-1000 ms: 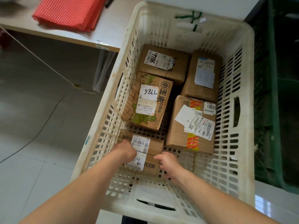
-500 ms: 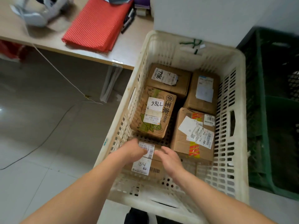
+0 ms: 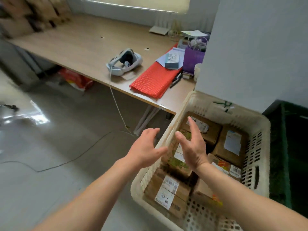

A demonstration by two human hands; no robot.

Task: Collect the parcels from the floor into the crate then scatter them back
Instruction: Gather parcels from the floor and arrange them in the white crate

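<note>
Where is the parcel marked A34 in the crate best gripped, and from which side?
Likely from straight above, left hand at its left end, right hand at its right. The A34 parcel lies flat, label up, low in the crate beside its left wall; a dark gap shows at its right end, leaving finger room.

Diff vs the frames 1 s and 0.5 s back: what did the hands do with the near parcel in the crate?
Both hands came up out of the crate. The left hand and right hand were down on the near labelled parcel; now they are raised over the left rim, fingers spread, empty. That parcel and the other parcels lie as before.
</note>
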